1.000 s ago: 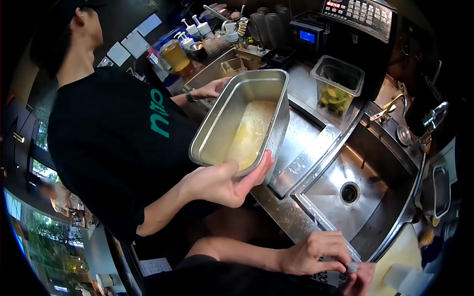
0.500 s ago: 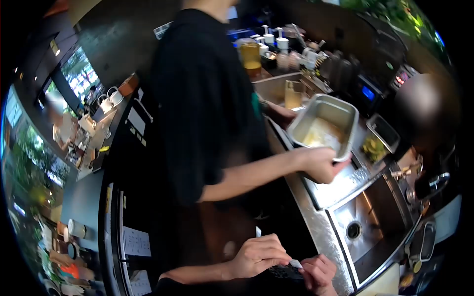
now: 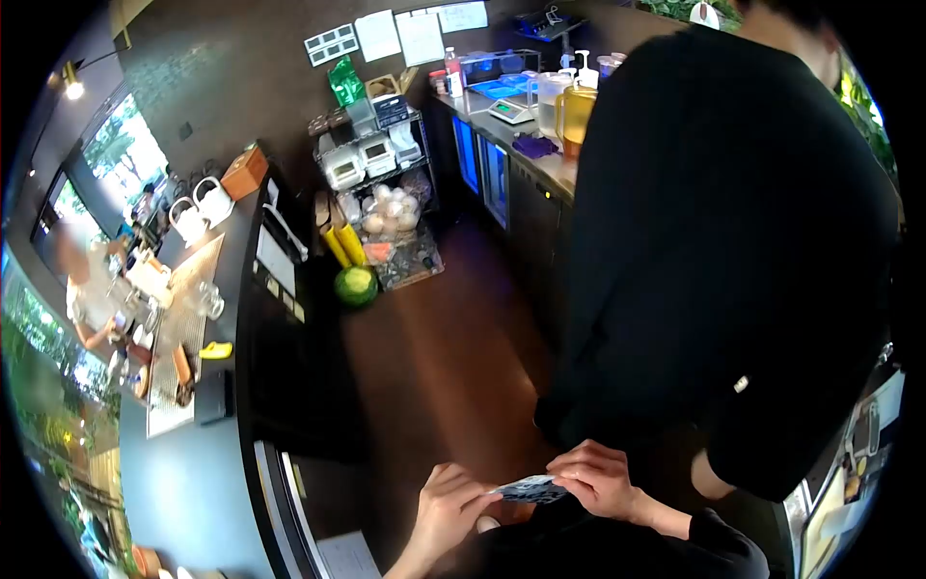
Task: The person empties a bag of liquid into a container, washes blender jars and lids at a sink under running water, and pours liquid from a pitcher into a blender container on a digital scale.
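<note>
Low in the view, my left hand (image 3: 451, 504) pinches one end of a small flat packet-like piece (image 3: 532, 490) with a dark and pale print. My right hand (image 3: 596, 480) grips its other end between thumb and fingers. The piece is stretched between both hands in front of my body; its exact kind I cannot make out.
A person in black (image 3: 714, 261) stands close on the right, hiding much of the counter. Ahead, a wire shelf (image 3: 371, 154) holds boxes and bags, with a watermelon (image 3: 356, 287) on the floor. A dark counter (image 3: 253, 280) runs along the left.
My view has swung left towards the aisle. The co-worker, who held a metal pan over the sink, now appears at the right, pan hidden. My hands still hold the flat piece, which shows more.
</note>
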Demonstrator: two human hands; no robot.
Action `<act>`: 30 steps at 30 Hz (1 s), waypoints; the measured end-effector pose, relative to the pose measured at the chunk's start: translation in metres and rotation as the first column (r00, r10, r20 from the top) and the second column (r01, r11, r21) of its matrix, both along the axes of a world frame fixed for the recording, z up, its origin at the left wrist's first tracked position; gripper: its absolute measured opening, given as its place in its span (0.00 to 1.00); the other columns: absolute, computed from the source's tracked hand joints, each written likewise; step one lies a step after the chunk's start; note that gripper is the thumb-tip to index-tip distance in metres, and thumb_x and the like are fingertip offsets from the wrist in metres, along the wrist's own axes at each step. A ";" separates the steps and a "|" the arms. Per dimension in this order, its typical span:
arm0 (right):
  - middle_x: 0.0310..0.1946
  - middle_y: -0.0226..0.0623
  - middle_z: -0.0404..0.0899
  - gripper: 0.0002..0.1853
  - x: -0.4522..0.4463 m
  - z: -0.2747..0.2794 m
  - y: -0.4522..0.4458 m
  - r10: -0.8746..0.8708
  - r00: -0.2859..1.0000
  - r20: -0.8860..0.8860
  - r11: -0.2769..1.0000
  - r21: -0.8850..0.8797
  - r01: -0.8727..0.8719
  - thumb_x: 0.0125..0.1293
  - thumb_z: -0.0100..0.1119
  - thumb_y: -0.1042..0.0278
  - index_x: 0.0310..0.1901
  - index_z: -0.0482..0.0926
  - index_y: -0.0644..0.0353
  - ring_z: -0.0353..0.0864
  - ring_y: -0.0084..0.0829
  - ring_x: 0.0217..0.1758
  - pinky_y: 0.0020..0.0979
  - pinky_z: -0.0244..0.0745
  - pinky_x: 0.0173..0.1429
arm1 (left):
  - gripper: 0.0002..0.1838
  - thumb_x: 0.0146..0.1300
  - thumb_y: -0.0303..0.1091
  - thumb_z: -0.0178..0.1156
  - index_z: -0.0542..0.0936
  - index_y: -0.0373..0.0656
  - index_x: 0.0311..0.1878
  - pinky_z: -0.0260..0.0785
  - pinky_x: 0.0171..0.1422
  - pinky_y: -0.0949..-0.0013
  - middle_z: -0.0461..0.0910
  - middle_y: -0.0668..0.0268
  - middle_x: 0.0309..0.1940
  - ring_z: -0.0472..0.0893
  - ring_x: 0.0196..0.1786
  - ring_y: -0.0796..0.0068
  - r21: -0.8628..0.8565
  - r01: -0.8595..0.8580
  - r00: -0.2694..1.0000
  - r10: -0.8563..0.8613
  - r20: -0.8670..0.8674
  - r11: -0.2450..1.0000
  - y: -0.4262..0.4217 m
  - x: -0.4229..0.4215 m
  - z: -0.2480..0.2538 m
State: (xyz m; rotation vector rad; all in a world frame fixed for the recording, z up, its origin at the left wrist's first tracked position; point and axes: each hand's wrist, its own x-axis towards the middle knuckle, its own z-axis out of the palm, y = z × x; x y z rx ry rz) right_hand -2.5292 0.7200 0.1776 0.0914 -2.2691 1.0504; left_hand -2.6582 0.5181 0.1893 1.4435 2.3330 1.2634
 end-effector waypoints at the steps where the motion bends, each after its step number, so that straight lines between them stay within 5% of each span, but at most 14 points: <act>1: 0.34 0.31 0.83 0.05 -0.020 0.001 0.005 -0.029 1.000 0.011 1.000 0.013 0.029 0.52 0.67 0.77 0.30 0.81 0.59 0.80 0.30 0.32 0.27 0.76 0.34 | 0.09 0.44 0.31 0.71 0.83 0.40 0.29 0.67 0.50 0.64 0.81 0.66 0.25 0.77 0.37 0.65 0.012 0.014 1.000 -0.013 -0.027 1.000 0.010 -0.025 -0.004; 7: 0.35 0.37 0.82 0.04 -0.153 -0.017 0.059 -0.305 0.947 0.100 0.952 0.001 0.306 0.54 0.63 0.78 0.32 0.80 0.62 0.80 0.35 0.38 0.32 0.75 0.43 | 0.08 0.49 0.28 0.65 0.84 0.46 0.35 0.66 0.48 0.66 0.79 0.70 0.26 0.76 0.34 0.69 0.038 0.204 0.968 -0.196 -0.155 0.978 0.098 -0.193 -0.019; 13: 0.44 0.45 0.78 0.25 -0.321 -0.009 0.149 -0.542 0.808 0.232 0.817 -0.079 0.571 0.49 0.69 0.74 0.51 0.75 0.63 0.79 0.40 0.43 0.34 0.75 0.47 | 0.07 0.51 0.30 0.64 0.84 0.44 0.35 0.66 0.50 0.66 0.80 0.69 0.25 0.76 0.34 0.70 -0.003 0.317 0.940 -0.315 -0.127 0.948 0.210 -0.367 0.008; 18: 0.40 0.42 0.79 0.19 -0.430 0.004 0.219 -0.581 0.792 0.187 0.763 -0.214 0.610 0.47 0.70 0.74 0.43 0.78 0.63 0.80 0.38 0.41 0.33 0.75 0.44 | 0.06 0.53 0.34 0.65 0.85 0.44 0.33 0.65 0.53 0.65 0.81 0.68 0.25 0.77 0.32 0.71 0.033 0.280 0.954 -0.273 -0.126 0.960 0.271 -0.498 0.008; 22: 0.34 0.39 0.81 0.06 -0.530 -0.013 0.277 -0.590 0.807 0.026 0.803 -0.093 0.589 0.47 0.69 0.76 0.24 0.79 0.64 0.80 0.37 0.36 0.31 0.75 0.40 | 0.06 0.53 0.34 0.65 0.85 0.44 0.32 0.64 0.52 0.65 0.82 0.68 0.26 0.77 0.32 0.71 0.011 0.273 0.958 -0.271 -0.095 0.962 0.316 -0.607 -0.011; 30: 0.33 0.40 0.82 0.06 -0.774 -0.027 0.359 -0.576 0.817 -0.018 0.808 -0.159 0.567 0.48 0.66 0.78 0.23 0.77 0.67 0.80 0.36 0.33 0.31 0.75 0.37 | 0.05 0.51 0.31 0.65 0.85 0.43 0.32 0.64 0.50 0.66 0.82 0.68 0.27 0.77 0.34 0.70 0.040 0.298 0.949 -0.291 -0.117 0.954 0.412 -0.843 -0.019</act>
